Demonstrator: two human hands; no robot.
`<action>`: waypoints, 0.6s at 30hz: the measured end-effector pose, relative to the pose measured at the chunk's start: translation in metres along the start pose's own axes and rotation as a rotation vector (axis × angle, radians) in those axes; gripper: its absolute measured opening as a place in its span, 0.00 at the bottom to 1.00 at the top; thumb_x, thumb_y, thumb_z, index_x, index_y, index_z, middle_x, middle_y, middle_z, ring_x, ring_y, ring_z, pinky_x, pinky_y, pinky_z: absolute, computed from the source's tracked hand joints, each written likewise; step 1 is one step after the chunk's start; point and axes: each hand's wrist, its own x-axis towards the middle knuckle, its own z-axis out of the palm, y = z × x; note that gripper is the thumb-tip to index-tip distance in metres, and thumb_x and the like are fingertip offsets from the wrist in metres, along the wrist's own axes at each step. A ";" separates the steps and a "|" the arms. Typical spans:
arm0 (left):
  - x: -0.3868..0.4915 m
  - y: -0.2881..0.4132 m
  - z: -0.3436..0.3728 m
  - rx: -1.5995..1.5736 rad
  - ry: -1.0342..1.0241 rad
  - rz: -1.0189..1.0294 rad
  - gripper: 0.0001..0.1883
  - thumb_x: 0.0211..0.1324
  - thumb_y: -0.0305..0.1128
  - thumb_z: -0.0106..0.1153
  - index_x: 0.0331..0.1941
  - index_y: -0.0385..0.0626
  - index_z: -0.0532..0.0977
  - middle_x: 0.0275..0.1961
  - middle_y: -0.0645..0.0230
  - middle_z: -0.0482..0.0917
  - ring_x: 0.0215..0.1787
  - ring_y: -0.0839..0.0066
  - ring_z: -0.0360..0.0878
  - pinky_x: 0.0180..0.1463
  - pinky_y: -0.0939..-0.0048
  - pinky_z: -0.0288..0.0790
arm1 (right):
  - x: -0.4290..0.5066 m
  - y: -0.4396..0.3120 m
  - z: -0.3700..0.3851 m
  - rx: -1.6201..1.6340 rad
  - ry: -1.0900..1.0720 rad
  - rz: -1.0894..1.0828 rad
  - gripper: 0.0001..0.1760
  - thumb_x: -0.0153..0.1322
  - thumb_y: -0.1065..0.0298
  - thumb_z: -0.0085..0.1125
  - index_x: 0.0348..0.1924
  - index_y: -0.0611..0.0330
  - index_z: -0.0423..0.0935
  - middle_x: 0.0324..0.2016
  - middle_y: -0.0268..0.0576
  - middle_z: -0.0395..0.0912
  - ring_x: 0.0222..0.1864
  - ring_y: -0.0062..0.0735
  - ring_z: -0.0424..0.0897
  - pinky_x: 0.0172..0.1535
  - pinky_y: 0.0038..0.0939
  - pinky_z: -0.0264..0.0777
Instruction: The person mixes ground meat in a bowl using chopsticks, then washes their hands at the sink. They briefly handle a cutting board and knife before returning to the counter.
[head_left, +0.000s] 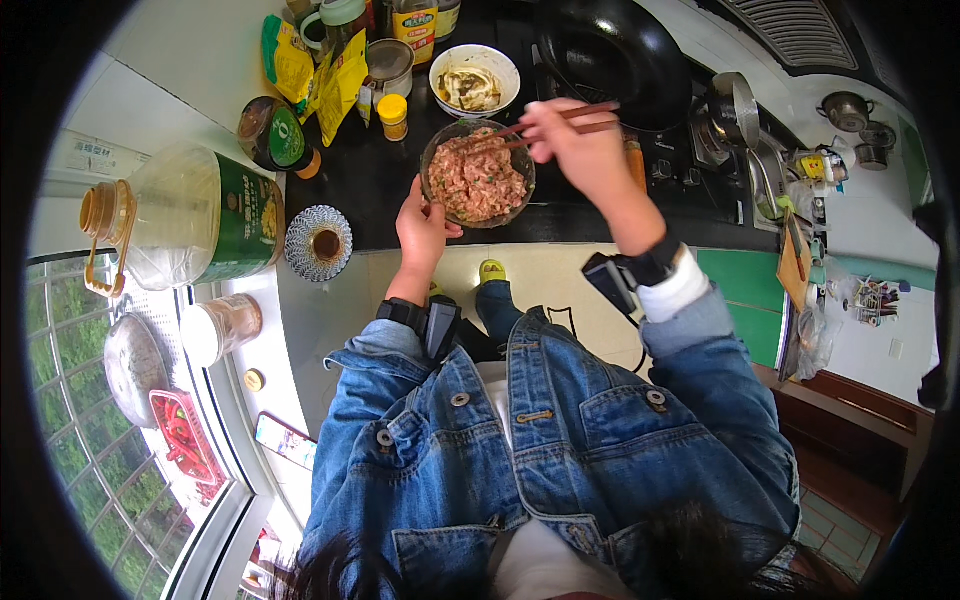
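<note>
A glass bowl (528, 178) of minced meat (480, 180) flecked with green stands near the front edge of the black counter. My left hand (424, 229) holds the bowl's lower left rim, thumb at the edge. In my right hand (574, 142), to the right of the bowl, is a pair of reddish-brown wooden chopsticks (592, 118); their tips reach into the upper part of the meat. Right behind this bowl is a white bowl (511, 75) with pale and dark residue inside. A small yellow-capped jar (392, 118) stands to its left.
A black wok (615, 60) sits on the stove at the back right. Seasoning bags (341, 86), a dark jar (277, 135) and bottles (416, 30) crowd the back left. A large oil jug (195, 217) and a patterned dish (319, 244) are at the left.
</note>
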 end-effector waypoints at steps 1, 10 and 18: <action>0.000 0.000 0.000 0.023 -0.002 -0.017 0.27 0.56 0.17 0.40 0.62 0.38 0.57 0.29 0.64 0.74 0.17 0.78 0.75 0.20 0.75 0.75 | 0.000 0.002 0.013 0.016 -0.029 -0.062 0.12 0.69 0.65 0.56 0.30 0.67 0.79 0.21 0.40 0.79 0.19 0.21 0.77 0.26 0.19 0.72; 0.011 0.014 -0.027 0.097 -0.080 -0.050 0.26 0.56 0.18 0.41 0.62 0.40 0.60 0.26 0.67 0.73 0.16 0.80 0.73 0.19 0.77 0.74 | -0.045 0.053 -0.016 0.301 0.075 0.010 0.16 0.73 0.63 0.48 0.35 0.70 0.76 0.28 0.46 0.79 0.26 0.27 0.80 0.32 0.24 0.76; 0.026 0.032 -0.057 0.232 -0.195 -0.140 0.27 0.56 0.18 0.43 0.62 0.39 0.59 0.28 0.71 0.67 0.17 0.80 0.74 0.21 0.77 0.74 | -0.041 0.069 -0.030 0.547 0.380 0.063 0.22 0.75 0.57 0.43 0.35 0.74 0.73 0.26 0.51 0.77 0.24 0.35 0.81 0.31 0.27 0.78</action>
